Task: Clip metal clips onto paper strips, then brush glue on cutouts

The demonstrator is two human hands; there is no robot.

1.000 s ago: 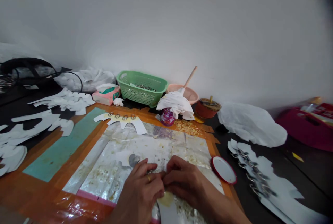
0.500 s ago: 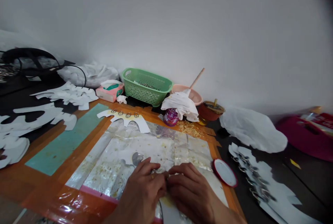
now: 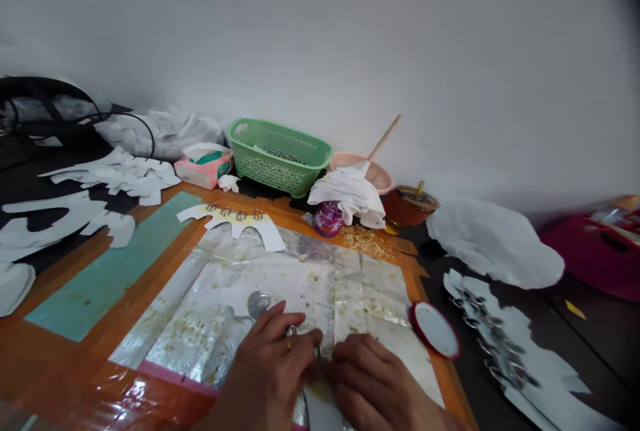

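Observation:
My left hand (image 3: 267, 371) is at the bottom centre, its fingertips pinching a small metal ring (image 3: 291, 331). Just beyond those fingers lies a silvery oval piece (image 3: 259, 304), perhaps a spoon bowl. My right hand (image 3: 363, 381) rests close by with curled fingers, on a white paper cutout (image 3: 323, 411) that is mostly hidden beneath both hands. Under them spreads a stained, foil-like sheet (image 3: 280, 284). A scalloped paper cutout (image 3: 235, 225) with several metal rings along its edge lies further away.
A red-rimmed white lid (image 3: 435, 329) sits right of the sheet, beyond it a long cutout strung with rings (image 3: 510, 351). More white cutouts (image 3: 110, 177) lie at left. Along the wall are a green basket (image 3: 279, 157), tissue box (image 3: 203, 167), cloth-topped jar (image 3: 347, 196) and white plastic bag (image 3: 495, 242).
My right hand has drawn down and right, away from my left hand, leaving a wider gap between them. The whole scene has shifted slightly in view as my head moved.

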